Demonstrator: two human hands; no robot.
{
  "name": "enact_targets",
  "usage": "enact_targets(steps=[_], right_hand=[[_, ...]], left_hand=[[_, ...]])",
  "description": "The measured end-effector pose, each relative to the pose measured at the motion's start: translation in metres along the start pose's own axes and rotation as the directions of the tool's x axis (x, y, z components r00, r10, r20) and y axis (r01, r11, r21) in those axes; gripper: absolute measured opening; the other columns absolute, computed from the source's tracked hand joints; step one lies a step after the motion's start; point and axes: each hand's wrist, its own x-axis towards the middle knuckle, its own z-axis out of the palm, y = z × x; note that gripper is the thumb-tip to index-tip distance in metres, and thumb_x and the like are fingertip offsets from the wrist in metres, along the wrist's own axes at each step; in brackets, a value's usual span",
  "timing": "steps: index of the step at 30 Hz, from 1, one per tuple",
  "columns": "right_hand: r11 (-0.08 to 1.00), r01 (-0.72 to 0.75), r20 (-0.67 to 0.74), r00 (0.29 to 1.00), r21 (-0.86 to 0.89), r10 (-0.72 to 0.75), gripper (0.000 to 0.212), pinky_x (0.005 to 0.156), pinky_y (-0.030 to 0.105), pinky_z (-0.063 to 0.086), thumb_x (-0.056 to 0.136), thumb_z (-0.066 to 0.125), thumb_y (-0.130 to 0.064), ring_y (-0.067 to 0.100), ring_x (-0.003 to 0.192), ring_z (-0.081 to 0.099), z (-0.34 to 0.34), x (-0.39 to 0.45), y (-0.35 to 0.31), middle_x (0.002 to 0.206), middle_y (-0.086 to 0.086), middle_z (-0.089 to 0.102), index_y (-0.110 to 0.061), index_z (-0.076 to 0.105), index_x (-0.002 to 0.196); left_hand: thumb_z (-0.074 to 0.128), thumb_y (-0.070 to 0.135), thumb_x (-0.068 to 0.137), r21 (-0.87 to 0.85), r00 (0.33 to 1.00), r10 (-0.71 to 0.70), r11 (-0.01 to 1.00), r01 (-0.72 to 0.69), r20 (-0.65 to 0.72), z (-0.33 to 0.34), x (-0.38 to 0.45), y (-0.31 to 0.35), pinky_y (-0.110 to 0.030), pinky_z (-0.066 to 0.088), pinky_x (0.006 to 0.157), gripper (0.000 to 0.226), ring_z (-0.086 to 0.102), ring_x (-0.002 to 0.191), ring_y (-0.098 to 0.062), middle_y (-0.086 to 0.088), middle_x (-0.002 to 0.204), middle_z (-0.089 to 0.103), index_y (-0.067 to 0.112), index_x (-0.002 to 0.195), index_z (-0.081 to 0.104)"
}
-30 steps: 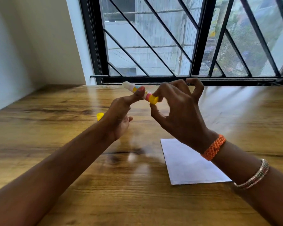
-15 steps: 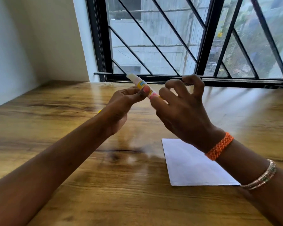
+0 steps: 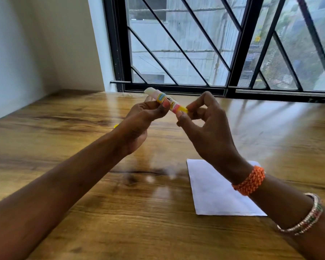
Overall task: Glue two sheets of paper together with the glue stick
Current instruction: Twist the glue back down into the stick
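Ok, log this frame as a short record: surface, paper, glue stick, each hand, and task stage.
surface: wooden table by a barred window
paper: white sheet flat on the table, under the right forearm
glue stick: uncapped glue stick, white tip up-left, held above the table
left hand: left hand grips the barrel
right hand: right hand pinches the yellow base end
stage: no glue on paper yet

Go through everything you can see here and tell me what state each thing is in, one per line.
glue stick: uncapped, held off the table
left hand: gripping the tube
right hand: pinching the yellow base
paper: flat on the table
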Motion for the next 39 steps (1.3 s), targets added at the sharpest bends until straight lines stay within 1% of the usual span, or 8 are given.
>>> enact_targets(steps=[6,12,16,21,24,26,33,39], right_hand=[[0.191,0.605,0.307,0.621,-0.773,-0.721,0.012,0.092,0.040,0.024,0.088,0.052,-0.012,0.026,0.085,0.062,-0.020,0.011,0.018,0.074,0.000,0.061,-0.022,0.044,0.090],[0.985,0.112,0.016,0.994,-0.135,-0.110,0.022,0.079,0.031,0.041,0.075,0.072,-0.019,0.007,0.072,0.058,-0.008,0.002,0.001,0.072,-0.005,0.063,-0.022,0.051,0.084],[0.839,-0.346,0.194,0.938,0.420,0.289,0.015,0.055,0.010,0.043,0.082,0.068,-0.015,0.010,0.066,0.060,-0.008,0.005,-0.004,0.065,0.002,0.069,-0.017,0.053,0.086],[0.984,0.157,-0.013,0.987,-0.085,-0.158,0.018,0.071,0.020,0.043,0.083,0.067,-0.016,0.008,0.065,0.058,-0.006,0.005,-0.004,0.066,-0.001,0.061,-0.014,0.049,0.080],[0.247,0.627,0.291,0.628,-0.739,-0.722,0.015,0.089,0.038,0.026,0.084,0.058,-0.016,0.023,0.082,0.059,-0.017,0.011,0.012,0.071,-0.002,0.059,-0.020,0.045,0.088],[0.082,0.635,0.379,0.554,-0.768,-0.742,0.017,0.091,0.038,0.024,0.085,0.057,-0.013,0.026,0.084,0.061,-0.020,0.011,0.012,0.072,-0.001,0.059,-0.021,0.043,0.090],[0.955,0.203,-0.009,0.978,-0.217,-0.211,0.025,0.081,0.032,0.042,0.072,0.070,-0.017,0.006,0.068,0.054,-0.007,0.003,0.003,0.069,-0.013,0.056,-0.021,0.047,0.081],[0.889,-0.293,0.137,0.956,0.353,0.261,0.021,0.055,0.015,0.042,0.080,0.070,-0.010,0.014,0.065,0.052,-0.006,0.005,-0.003,0.071,0.008,0.061,-0.015,0.049,0.082]], left_hand=[[0.069,0.034,0.069,0.002,1.000,-0.023,1.000,0.023,0.013,0.005,-0.001,0.001,-0.037,0.014,0.116,0.013,0.033,0.136,-0.013,-0.014,0.147,0.038,0.024,0.069,0.076],[0.053,0.021,0.087,-0.031,1.000,-0.003,0.999,0.004,0.025,-0.001,-0.003,-0.005,-0.029,0.015,0.103,0.030,0.045,0.103,0.000,-0.001,0.125,0.055,0.018,0.063,0.071],[0.053,0.022,0.085,-0.017,0.999,0.013,1.000,-0.012,0.036,0.001,-0.002,-0.001,-0.027,0.013,0.098,0.031,0.037,0.123,-0.009,-0.006,0.145,0.042,0.018,0.061,0.073],[0.066,0.033,0.074,-0.021,0.999,0.002,1.000,-0.001,0.048,0.000,-0.001,0.002,-0.031,0.013,0.108,0.018,0.035,0.129,-0.009,-0.004,0.145,0.042,0.016,0.071,0.073],[0.061,0.040,0.070,0.012,0.998,0.001,1.000,-0.002,0.066,-0.002,0.000,0.001,-0.037,0.006,0.116,0.042,0.028,0.137,-0.011,-0.002,0.147,0.040,0.015,0.103,0.069],[0.064,0.045,0.068,0.025,0.998,-0.032,0.999,0.030,0.057,0.000,0.000,0.002,-0.040,0.006,0.117,0.064,0.027,0.138,-0.011,0.000,0.147,0.040,0.012,0.123,0.058],[0.050,0.024,0.089,0.001,0.995,-0.096,0.995,0.096,0.042,0.000,0.000,-0.001,-0.030,0.015,0.097,0.017,0.042,0.097,0.007,0.019,0.091,0.062,0.016,0.094,0.064],[0.049,0.021,0.090,0.029,0.996,-0.071,0.997,0.069,0.049,0.002,-0.001,0.002,-0.031,0.022,0.095,0.016,0.046,0.104,0.001,0.010,0.097,0.065,0.018,0.092,0.065]])
